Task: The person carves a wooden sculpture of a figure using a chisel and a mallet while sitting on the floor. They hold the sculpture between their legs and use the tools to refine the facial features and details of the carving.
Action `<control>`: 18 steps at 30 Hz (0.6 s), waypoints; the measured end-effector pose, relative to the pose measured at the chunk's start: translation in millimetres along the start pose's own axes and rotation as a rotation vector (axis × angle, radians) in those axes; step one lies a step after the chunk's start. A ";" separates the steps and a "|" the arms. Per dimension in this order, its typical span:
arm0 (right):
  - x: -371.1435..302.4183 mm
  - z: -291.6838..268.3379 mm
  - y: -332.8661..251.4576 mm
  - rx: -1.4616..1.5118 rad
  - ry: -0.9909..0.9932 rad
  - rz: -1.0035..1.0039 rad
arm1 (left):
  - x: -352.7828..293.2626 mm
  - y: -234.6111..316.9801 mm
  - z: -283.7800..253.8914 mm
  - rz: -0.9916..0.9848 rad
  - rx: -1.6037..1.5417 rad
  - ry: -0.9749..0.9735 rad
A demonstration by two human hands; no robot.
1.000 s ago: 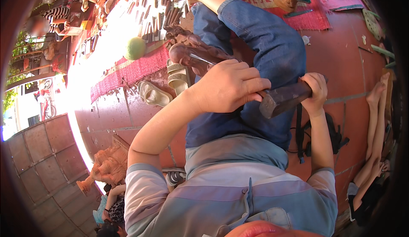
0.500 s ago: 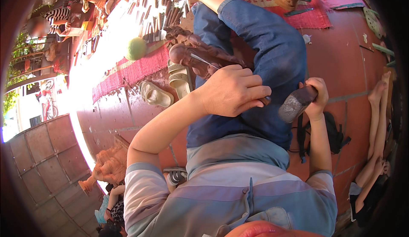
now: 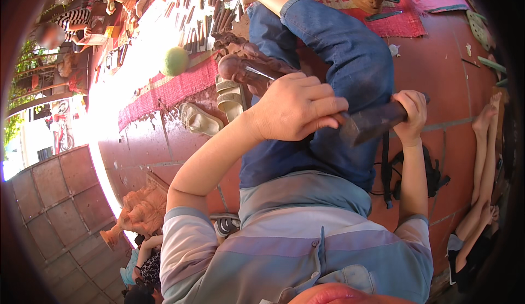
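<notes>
My left hand (image 3: pixel 301 107) is closed round a chisel, its metal blade (image 3: pixel 261 74) lying along a dark brown carved wooden figure (image 3: pixel 232 68). Most of the chisel handle is hidden in the fist. The figure, with a rounded head and rough detail at its far end, rests at my bent legs (image 3: pixel 350 58); my hand covers its near part. In my right hand (image 3: pixel 411 115) is a dark wooden mallet (image 3: pixel 372 123), fingers wrapped round its grip. The mallet's blunt end is at the butt of the chisel handle; contact between them I cannot tell.
Many chisels (image 3: pixel 221 19) lie in rows on a sunlit mat beyond the figure. Nearby are a green ball (image 3: pixel 174 62) and sandals (image 3: pixel 200 119). A pale wood carving (image 3: pixel 143 211) stands at left, a black bag (image 3: pixel 429 173) at right. Other people sit around.
The mallet has swung left and turned, bringing its end up to the chisel handle. My left hand has shifted slightly upward in the picture, still gripping the chisel.
</notes>
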State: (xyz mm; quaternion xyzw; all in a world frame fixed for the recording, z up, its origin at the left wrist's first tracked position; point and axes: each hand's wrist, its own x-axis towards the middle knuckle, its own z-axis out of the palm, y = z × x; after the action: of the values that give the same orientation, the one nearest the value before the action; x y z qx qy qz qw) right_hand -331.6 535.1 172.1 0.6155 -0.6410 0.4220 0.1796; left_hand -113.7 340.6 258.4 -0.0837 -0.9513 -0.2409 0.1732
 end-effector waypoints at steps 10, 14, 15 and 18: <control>-14.7 6.1 -0.4 0.051 0.014 0.068 | 0.0 9.1 -1.4 -0.060 0.016 0.013; -20.7 4.6 -0.8 0.053 0.024 0.056 | -2.9 34.2 -1.0 -0.131 0.093 -0.001; -20.9 4.5 -1.8 0.064 0.022 0.060 | -3.0 36.0 -0.4 -0.117 0.068 -0.012; -20.1 4.3 -5.9 0.084 0.013 0.082 | -3.6 22.5 1.2 0.023 -0.049 0.003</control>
State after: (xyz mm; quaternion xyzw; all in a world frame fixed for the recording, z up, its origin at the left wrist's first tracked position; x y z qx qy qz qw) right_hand -321.2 545.2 156.5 0.5930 -0.6460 0.4596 0.1405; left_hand -105.3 360.5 265.8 -0.0983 -0.9438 -0.2624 0.1753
